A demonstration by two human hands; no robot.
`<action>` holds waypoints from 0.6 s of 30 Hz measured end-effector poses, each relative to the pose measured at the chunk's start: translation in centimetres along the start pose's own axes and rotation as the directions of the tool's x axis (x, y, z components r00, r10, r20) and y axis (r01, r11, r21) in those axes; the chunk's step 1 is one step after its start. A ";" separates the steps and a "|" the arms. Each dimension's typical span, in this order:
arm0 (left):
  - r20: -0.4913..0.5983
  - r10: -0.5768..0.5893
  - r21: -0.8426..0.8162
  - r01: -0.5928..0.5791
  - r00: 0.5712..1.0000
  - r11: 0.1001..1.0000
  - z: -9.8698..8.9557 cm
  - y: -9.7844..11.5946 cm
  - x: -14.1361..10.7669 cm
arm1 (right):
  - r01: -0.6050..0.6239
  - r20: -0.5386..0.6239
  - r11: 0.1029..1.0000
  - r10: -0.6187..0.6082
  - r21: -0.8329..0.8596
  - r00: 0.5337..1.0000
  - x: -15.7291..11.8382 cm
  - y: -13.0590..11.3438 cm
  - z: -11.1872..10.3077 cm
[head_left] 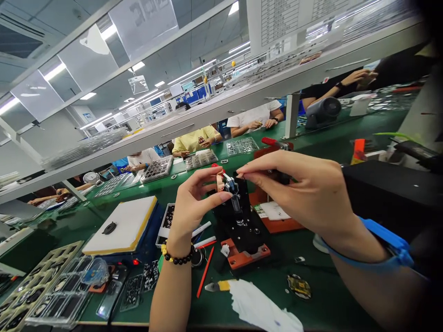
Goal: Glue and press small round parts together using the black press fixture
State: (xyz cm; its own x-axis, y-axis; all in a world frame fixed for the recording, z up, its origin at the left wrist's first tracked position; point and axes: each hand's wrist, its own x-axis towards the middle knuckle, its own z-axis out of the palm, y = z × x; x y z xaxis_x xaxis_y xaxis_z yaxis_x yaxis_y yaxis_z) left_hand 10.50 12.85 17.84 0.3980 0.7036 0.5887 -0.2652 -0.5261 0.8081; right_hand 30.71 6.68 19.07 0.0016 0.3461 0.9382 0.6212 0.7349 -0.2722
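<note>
A black fixture (249,237) with an orange base stands in front of me, and a metal toggle clamp (235,200) rises from it. My left hand (192,200) is closed around the upper part of this clamp, thumb in front and fingers curled behind. To the right, my right hand (304,186) pinches thumb and forefinger together close to the clamp's top. Whatever sits in that pinch is too small to name. Nearer me on the green bench lie a round electronic part (299,286) and a yellow-handled tool (221,286) partly covered by white wrapping (261,306).
Behind my right hand is another red-handled fixture (272,142). A white foam pad (121,223) carries a black ring (109,228) at left, near clear trays (57,299). A red stick (205,272) lies centrally. A shelf (194,127) crosses above; co-workers sit beyond.
</note>
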 end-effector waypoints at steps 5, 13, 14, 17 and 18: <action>0.045 -0.030 -0.054 0.033 0.999 0.998 0.1 -0.1 0.1 | 0.069 0.031 0.998 -0.069 -0.010 0.997 0.0 0.0 0.0; 0.065 -0.123 -0.144 0.131 0.990 0.981 0.1 0.0 0.1 | -0.019 -0.049 0.998 0.017 -0.059 0.999 0.0 0.1 -0.1; 0.072 -0.124 -0.150 0.134 0.990 0.980 0.1 0.0 0.1 | -0.017 -0.056 0.998 0.014 -0.060 0.998 0.0 0.1 -0.1; 0.082 -0.139 -0.169 0.152 0.987 0.974 0.0 -0.1 0.2 | -0.010 -0.071 0.999 0.006 -0.049 0.997 0.2 0.3 -0.3; 0.080 -0.144 -0.177 0.157 0.986 0.972 0.0 -0.1 0.2 | -0.019 -0.074 0.999 0.015 -0.045 0.997 0.3 0.3 -0.3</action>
State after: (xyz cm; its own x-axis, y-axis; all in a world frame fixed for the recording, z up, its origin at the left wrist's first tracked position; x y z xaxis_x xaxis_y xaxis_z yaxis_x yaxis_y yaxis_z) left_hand 10.60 13.03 17.91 0.5010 0.7318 0.4621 -0.3509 -0.3163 0.8814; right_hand 31.17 6.83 19.30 0.0693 0.3133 0.9471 0.6553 0.7015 -0.2800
